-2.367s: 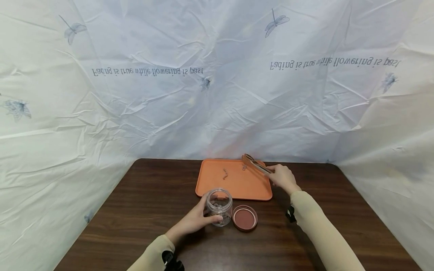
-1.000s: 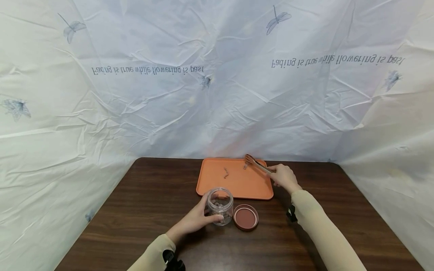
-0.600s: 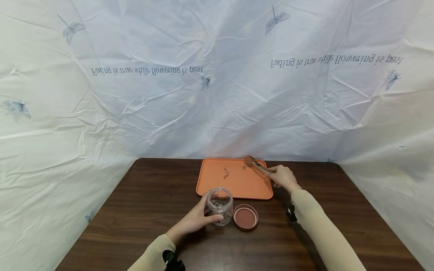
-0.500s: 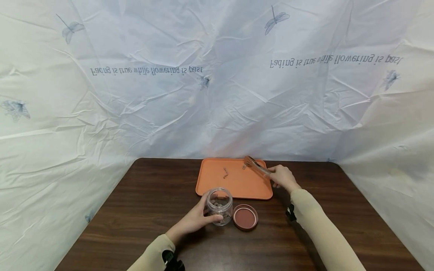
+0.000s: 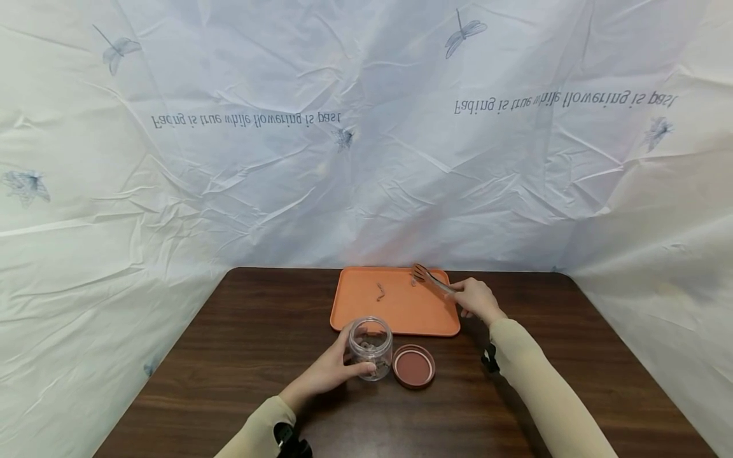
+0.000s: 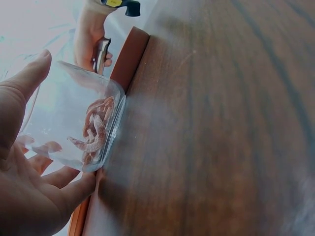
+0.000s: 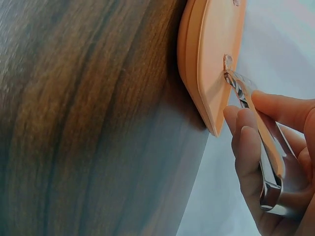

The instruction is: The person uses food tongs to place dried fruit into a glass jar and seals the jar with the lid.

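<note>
My left hand (image 5: 329, 371) holds a clear jar (image 5: 382, 353), thumb on the near side, fingers round the far side. In the left wrist view, several curled, pale brown dried-looking pieces (image 6: 96, 129) lie inside at the jar's bottom. My right hand (image 5: 476, 300) grips metal tongs (image 5: 436, 283) with thumb and fingers round their arms. In the right wrist view, the tongs' slotted tips reach over the orange tray (image 7: 211, 73), right at a small pale piece (image 7: 227, 61). A thin, bent piece (image 5: 380, 292) lies near the tray's middle.
A reddish-brown round lid (image 5: 413, 369) lies inside up on the dark wooden table (image 5: 275, 318), close to the jar's right. White printed sheeting (image 5: 286, 191) hangs behind the table's far edge and at both sides.
The tongs have turned a little in my right hand, their tips staying over the tray's back right corner and the small piece there. My left hand and the jar stay in place.
</note>
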Available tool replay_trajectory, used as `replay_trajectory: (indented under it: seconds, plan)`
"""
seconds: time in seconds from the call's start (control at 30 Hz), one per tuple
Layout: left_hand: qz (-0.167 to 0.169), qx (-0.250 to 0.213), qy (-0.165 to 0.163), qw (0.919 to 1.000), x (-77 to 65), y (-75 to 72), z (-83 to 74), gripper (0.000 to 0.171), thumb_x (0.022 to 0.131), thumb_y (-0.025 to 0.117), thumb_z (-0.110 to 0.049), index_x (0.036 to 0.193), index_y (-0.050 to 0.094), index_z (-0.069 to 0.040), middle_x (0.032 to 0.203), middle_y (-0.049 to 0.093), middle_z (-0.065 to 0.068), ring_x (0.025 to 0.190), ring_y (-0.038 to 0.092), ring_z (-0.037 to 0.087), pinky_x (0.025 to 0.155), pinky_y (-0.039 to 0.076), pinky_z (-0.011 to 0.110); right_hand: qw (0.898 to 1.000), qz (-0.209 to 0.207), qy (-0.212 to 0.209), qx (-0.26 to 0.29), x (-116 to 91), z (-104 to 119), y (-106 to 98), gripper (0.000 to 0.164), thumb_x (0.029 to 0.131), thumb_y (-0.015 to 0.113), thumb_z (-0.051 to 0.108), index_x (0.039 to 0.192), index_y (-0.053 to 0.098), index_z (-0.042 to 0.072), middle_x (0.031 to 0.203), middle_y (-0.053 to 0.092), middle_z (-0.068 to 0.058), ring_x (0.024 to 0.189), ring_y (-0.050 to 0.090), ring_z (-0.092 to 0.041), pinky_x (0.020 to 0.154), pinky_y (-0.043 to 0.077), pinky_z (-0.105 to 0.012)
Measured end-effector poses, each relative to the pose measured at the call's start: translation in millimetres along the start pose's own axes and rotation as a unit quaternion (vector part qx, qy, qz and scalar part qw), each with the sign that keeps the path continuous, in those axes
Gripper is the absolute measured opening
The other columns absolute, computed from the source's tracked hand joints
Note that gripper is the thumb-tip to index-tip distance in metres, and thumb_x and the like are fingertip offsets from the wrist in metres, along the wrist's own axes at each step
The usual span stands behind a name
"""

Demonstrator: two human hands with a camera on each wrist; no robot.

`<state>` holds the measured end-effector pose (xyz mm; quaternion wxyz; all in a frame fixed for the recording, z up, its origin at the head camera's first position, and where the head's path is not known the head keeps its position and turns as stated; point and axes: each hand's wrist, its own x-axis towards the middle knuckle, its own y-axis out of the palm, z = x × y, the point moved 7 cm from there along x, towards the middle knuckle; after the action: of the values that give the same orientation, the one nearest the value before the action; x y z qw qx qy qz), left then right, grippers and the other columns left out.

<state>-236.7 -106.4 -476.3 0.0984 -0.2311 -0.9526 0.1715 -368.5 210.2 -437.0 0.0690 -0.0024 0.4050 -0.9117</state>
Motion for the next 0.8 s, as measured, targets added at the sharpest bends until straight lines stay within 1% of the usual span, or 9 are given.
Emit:
replay_trajectory:
  seconds: [0.13, 0.23, 0.37, 0.43, 0.57, 0.67, 0.73, 0.8]
  plan:
    - [-0.001, 0.001, -0.001, 1.0000, -0.7, 0.1, 0.3, 0.088, 0.094, 0.075, -0.028, 0.160, 0.017, -0.024, 0.156, 0.037, 0.013, 0.142, 0.039, 0.033, 0.111, 0.040, 0.055, 1.000, -0.003, 0.003, -0.003, 0, -1, 0, 0.044, 0.098, 0.066, 0.022, 0.137, 0.062, 0.001, 0.086, 0.072, -0.013, 0.054, 0.064, -0.026, 0.053, 0.058, -0.041]
    - [-0.001, 0.002, -0.002, 1.0000, -0.8, 0.2, 0.2, 0.088, 0.094, 0.075, -0.028, 0.160, 0.017, -0.025, 0.156, 0.037, 0.014, 0.142, 0.039, 0.034, 0.111, 0.040, 0.055, 1.000, -0.005, 0.004, -0.007, 0, -1, 0, 0.044, 0.098, 0.067, 0.022, 0.137, 0.062, 0.002, 0.085, 0.072, -0.013, 0.053, 0.064, -0.025, 0.054, 0.058, -0.041]
    - [0.000, 0.005, -0.004, 1.0000, -0.5, 0.5, -0.4, 0.089, 0.094, 0.075, -0.028, 0.161, 0.016, -0.022, 0.156, 0.037, 0.014, 0.142, 0.039, 0.034, 0.111, 0.040, 0.055, 1.000, -0.008, -0.002, 0.003, -1, 0, -2, 0.044, 0.098, 0.067, 0.022, 0.137, 0.062, 0.002, 0.089, 0.072, -0.015, 0.054, 0.064, -0.026, 0.055, 0.059, -0.043]
    - [0.000, 0.006, -0.004, 1.0000, -0.3, 0.6, -0.8, 0.090, 0.094, 0.075, -0.028, 0.161, 0.014, -0.021, 0.156, 0.036, 0.014, 0.142, 0.039, 0.035, 0.111, 0.041, 0.055, 1.000, -0.010, -0.010, 0.013, -2, 1, -4, 0.045, 0.098, 0.067, 0.022, 0.138, 0.061, 0.002, 0.093, 0.073, -0.017, 0.056, 0.065, -0.029, 0.055, 0.059, -0.045]
    - [0.000, 0.007, -0.004, 1.0000, -0.4, 1.1, -0.8, 0.089, 0.094, 0.075, -0.029, 0.161, 0.015, -0.023, 0.156, 0.037, 0.014, 0.142, 0.039, 0.034, 0.111, 0.040, 0.055, 0.999, -0.021, -0.016, 0.026, -5, 3, -12, 0.048, 0.099, 0.066, 0.024, 0.141, 0.058, 0.003, 0.092, 0.072, -0.020, 0.063, 0.066, -0.036, 0.056, 0.058, -0.048]
    - [0.001, 0.005, -0.004, 1.0000, -0.6, 1.4, -0.8, 0.088, 0.094, 0.075, -0.029, 0.160, 0.016, -0.024, 0.156, 0.037, 0.014, 0.142, 0.039, 0.034, 0.111, 0.040, 0.056, 0.999, -0.024, -0.018, 0.025, -6, 4, -17, 0.051, 0.100, 0.065, 0.027, 0.144, 0.056, 0.003, 0.097, 0.074, -0.020, 0.067, 0.067, -0.039, 0.059, 0.058, -0.051]
    - [0.001, 0.004, -0.006, 1.0000, -0.7, 1.3, -0.6, 0.089, 0.095, 0.074, -0.028, 0.161, 0.015, -0.022, 0.156, 0.036, 0.014, 0.142, 0.039, 0.035, 0.111, 0.040, 0.056, 0.999, -0.023, -0.019, 0.023, -5, 5, -19, 0.052, 0.100, 0.065, 0.029, 0.144, 0.055, 0.003, 0.103, 0.074, -0.019, 0.068, 0.067, -0.039, 0.060, 0.058, -0.051]
    - [0.001, 0.001, -0.007, 1.0000, -0.6, 1.1, -0.3, 0.090, 0.095, 0.074, -0.028, 0.161, 0.014, -0.020, 0.156, 0.036, 0.014, 0.142, 0.039, 0.035, 0.111, 0.040, 0.055, 0.999, -0.021, -0.017, 0.022, -5, 5, -19, 0.053, 0.100, 0.065, 0.030, 0.144, 0.055, 0.003, 0.106, 0.074, -0.019, 0.067, 0.067, -0.039, 0.060, 0.058, -0.052]
